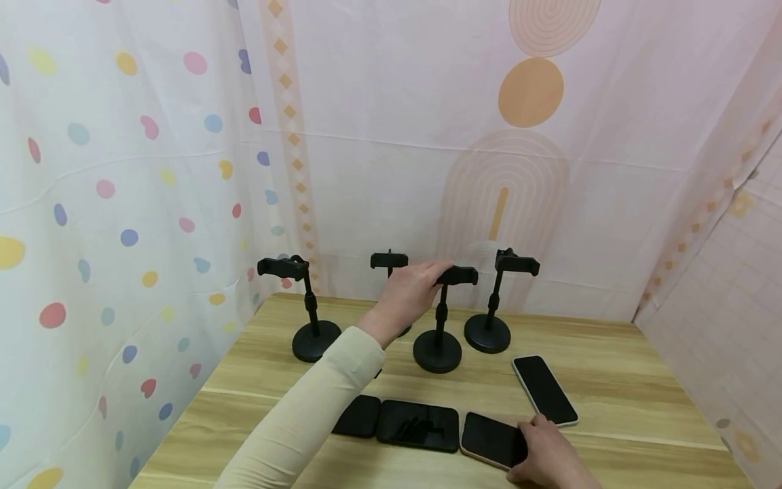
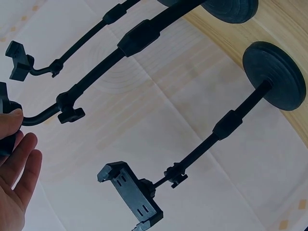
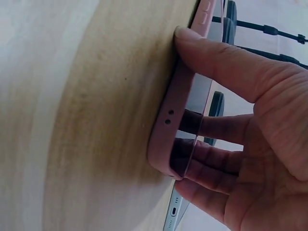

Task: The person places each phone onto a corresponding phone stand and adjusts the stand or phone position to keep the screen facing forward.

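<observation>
Our left hand (image 1: 408, 292) pinches the holder of a black phone stand (image 1: 441, 319), thumb against fingers; it stands upright on the table (image 1: 623, 387), just left of the rightmost stand (image 1: 487, 333). Nearer us, our right hand (image 1: 546, 456), partly closed, grips the right end of a pink-edged phone (image 1: 491, 438) lying right of a black phone (image 1: 418, 426).

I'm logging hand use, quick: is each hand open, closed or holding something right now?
Left hand: holding the clamp of a black phone stand.
Right hand: holding a pink-edged smartphone by one end.
</observation>
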Available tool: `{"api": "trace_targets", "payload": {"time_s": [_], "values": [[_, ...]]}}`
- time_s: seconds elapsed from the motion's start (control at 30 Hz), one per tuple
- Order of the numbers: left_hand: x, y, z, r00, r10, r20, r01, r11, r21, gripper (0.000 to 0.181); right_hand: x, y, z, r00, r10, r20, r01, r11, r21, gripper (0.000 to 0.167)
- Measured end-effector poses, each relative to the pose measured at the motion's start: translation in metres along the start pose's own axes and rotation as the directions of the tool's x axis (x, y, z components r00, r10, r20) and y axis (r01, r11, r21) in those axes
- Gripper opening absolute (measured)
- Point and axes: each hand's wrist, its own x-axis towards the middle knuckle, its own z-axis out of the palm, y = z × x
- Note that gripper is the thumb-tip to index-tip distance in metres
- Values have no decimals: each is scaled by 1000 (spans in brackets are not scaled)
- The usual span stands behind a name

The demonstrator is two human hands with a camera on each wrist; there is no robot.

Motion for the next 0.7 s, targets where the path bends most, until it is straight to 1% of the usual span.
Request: {"api": "trace_targets", "payload": {"time_s": [0.2, 0.33, 0.4, 0.7], "values": [[1, 2, -1, 1000, 5, 2, -5, 1000, -15, 43, -5, 4, -1, 1000, 7, -8, -7, 999, 33, 72], [1, 3, -1, 1000, 8, 5, -8, 1000, -21, 43, -6, 8, 1, 1000, 0, -17, 1, 999, 50, 74], [1, 3, -1, 1000, 4, 6, -4, 1000, -20, 43, -6, 8, 1, 1000, 9, -15, -8, 998, 59, 73], [1, 5, -2, 1000, -15, 17, 16, 999, -43, 43, -5, 10, 1, 1000, 20, -6, -20, 999, 49, 68]]}}
